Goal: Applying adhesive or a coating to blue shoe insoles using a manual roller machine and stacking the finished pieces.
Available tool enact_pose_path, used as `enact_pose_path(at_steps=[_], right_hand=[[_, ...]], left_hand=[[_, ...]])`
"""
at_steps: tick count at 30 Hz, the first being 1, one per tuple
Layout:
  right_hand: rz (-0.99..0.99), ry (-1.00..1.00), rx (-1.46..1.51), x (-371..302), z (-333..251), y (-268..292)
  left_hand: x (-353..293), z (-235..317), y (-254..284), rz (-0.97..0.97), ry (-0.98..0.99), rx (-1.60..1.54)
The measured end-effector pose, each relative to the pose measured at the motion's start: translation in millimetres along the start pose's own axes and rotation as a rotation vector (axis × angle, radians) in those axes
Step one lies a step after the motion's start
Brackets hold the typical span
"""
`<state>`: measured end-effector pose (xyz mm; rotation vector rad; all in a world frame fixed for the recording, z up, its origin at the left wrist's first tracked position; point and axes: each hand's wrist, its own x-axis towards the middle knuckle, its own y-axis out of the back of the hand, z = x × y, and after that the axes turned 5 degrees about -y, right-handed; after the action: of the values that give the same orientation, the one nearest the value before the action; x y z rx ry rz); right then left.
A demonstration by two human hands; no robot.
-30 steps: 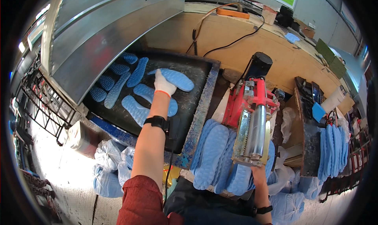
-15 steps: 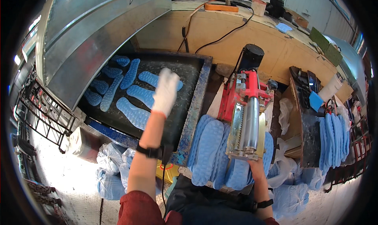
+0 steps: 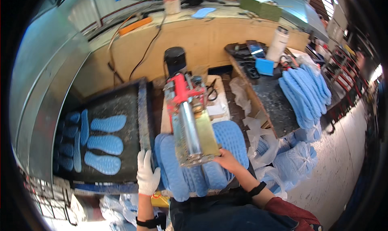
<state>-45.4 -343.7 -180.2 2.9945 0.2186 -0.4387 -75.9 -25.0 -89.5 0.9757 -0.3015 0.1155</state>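
Note:
My left hand (image 3: 147, 175), in a white glove, is at the near right edge of the dark tray (image 3: 133, 109), fingers stretched upward and the thumb apart. It holds nothing visible and is close to a row of upright blue insoles (image 3: 171, 166). Several more blue insoles (image 3: 106, 145) lie flat on the tray. My bare right hand (image 3: 227, 162) is at the lower right corner of the red machine's (image 3: 182, 91) brass-coloured plate (image 3: 206, 136), thumb near its edge. Its other fingers are partly hidden, so its grip is unclear. A metal roller (image 3: 188, 128) runs along the plate.
A sloping sheet-metal hood (image 3: 52, 89) covers the tray's left side. On the right, a dark side table (image 3: 275, 111) carries stacked blue insoles (image 3: 305, 93), a white bottle (image 3: 278, 45) and a blue box (image 3: 264, 66). Plastic bags of insoles (image 3: 297, 158) sit below it.
My left hand has come back from over the insoles on the tray to its near right edge. The view has turned right. My right hand stays by the plate.

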Motion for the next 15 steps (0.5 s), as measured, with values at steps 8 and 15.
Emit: enact_pose_path(at_steps=[8,15], right_hand=[[-0.068,0.028,-0.075,-9.1,-18.1,4.8],[-0.106,0.012,0.315,-11.6,-15.1,6.7]], left_hand=[[-4.0,-6.4,-7.3,0.006,-0.047,0.066],[-2.5,-10.9,-9.9,0.061,-0.103,0.093]])
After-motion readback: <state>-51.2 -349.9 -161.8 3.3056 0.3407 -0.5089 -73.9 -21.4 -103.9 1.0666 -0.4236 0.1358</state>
